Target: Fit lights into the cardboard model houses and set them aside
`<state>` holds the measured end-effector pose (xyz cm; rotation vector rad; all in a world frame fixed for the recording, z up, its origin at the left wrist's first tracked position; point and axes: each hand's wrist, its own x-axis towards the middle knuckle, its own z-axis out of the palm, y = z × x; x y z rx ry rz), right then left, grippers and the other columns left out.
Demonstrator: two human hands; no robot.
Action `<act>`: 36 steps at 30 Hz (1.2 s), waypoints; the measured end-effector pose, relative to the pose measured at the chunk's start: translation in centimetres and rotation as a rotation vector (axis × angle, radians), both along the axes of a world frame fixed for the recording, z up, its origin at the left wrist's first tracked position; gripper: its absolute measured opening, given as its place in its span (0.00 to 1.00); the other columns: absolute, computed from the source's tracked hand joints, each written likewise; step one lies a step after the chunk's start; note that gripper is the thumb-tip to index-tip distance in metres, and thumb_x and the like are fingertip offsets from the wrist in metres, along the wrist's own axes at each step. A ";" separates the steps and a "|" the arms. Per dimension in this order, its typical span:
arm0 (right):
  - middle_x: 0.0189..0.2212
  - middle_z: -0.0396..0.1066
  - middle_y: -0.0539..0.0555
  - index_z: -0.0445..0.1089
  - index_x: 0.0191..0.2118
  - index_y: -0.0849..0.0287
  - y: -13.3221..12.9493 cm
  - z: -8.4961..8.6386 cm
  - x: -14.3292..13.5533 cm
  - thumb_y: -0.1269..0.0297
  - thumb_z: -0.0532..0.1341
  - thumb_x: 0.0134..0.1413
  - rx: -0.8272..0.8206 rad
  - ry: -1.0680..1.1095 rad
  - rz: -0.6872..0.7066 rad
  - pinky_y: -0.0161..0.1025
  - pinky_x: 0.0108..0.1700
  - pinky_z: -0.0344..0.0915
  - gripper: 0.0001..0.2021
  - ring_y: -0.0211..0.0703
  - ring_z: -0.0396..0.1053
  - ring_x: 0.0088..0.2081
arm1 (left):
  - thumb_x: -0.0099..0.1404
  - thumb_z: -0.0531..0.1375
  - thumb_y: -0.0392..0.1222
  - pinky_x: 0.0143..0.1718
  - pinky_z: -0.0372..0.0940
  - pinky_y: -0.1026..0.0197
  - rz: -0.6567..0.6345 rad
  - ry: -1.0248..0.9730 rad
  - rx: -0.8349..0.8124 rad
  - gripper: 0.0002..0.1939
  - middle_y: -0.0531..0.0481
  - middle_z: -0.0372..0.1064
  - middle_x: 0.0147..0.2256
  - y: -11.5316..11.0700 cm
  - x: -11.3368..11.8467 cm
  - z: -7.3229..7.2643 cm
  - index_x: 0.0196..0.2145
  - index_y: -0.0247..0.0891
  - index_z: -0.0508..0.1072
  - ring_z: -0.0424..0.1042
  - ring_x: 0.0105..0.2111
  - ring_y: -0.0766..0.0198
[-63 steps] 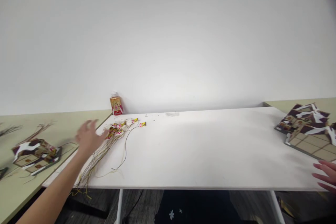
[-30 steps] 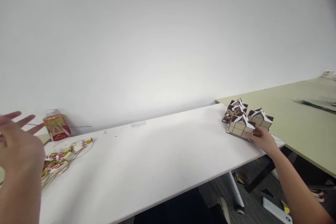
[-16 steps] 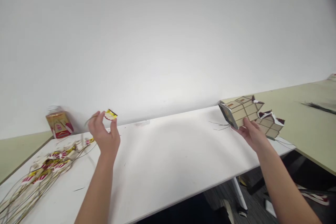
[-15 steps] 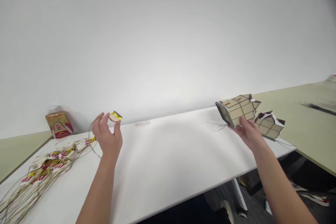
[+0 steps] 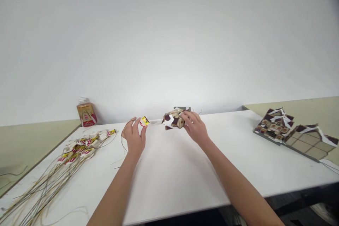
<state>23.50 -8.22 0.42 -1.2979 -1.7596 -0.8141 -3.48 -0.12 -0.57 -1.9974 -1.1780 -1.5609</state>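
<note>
Between the fingertips of my left hand (image 5: 135,137) is a small yellow piece with red and white stripes (image 5: 144,121); a thin wire loops down beside that hand. My right hand (image 5: 196,127) grips a miniature house (image 5: 174,118) with a brown roof and white snow-like trim. The house is tipped over, its roof toward my left hand and its dark base facing away. The two held things are a short distance apart above the white table (image 5: 174,173). My right fingers hide part of the house walls.
A heap of similar striped pieces (image 5: 82,146) with long thin wires lies at the left. Behind it a bottle with amber contents (image 5: 87,113) stands by the wall. Two more miniature houses, one showing its front (image 5: 274,127), the other plain panels (image 5: 308,141), stand at the right.
My right hand has brought the miniature house leftward from the right side and turned it, roof now toward my left hand. My left hand still holds the striped piece. The view has swung.
</note>
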 end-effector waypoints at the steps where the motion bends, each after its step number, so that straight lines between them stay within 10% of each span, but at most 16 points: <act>1: 0.50 0.69 0.59 0.66 0.56 0.57 0.0 -0.6 -0.6 0.71 0.57 0.57 0.021 -0.054 -0.023 0.47 0.52 0.66 0.20 0.52 0.63 0.52 | 0.67 0.54 0.48 0.53 0.50 0.52 -0.009 -0.030 -0.019 0.19 0.37 0.65 0.51 -0.1 0.2 -0.1 0.52 0.36 0.66 0.63 0.53 0.52; 8: 0.46 0.71 0.57 0.68 0.53 0.55 -0.7 -3.0 -1.7 0.71 0.57 0.57 0.055 -0.169 -0.123 0.42 0.42 0.66 0.18 0.50 0.65 0.47 | 0.68 0.53 0.47 0.53 0.47 0.52 -0.118 0.024 -0.119 0.18 0.40 0.65 0.51 -1.9 2.0 -0.6 0.52 0.39 0.65 0.63 0.53 0.54; 25: 0.44 0.71 0.53 0.70 0.48 0.52 -1.4 -2.9 -4.0 0.70 0.60 0.52 0.070 -0.296 0.092 0.46 0.56 0.57 0.16 0.45 0.63 0.48 | 0.68 0.50 0.49 0.47 0.62 0.53 -0.524 -0.030 -0.549 0.17 0.44 0.66 0.46 -2.9 3.4 -1.4 0.51 0.40 0.63 0.67 0.46 0.57; 36: 0.49 0.68 0.56 0.66 0.53 0.51 -2.1 -2.1 -2.6 0.42 0.58 0.53 -0.140 -0.286 0.336 0.51 0.58 0.53 0.27 0.48 0.63 0.51 | 0.70 0.48 0.47 0.48 0.62 0.54 -0.545 0.083 -0.610 0.16 0.43 0.65 0.46 -3.1 3.6 -1.3 0.51 0.39 0.62 0.66 0.47 0.58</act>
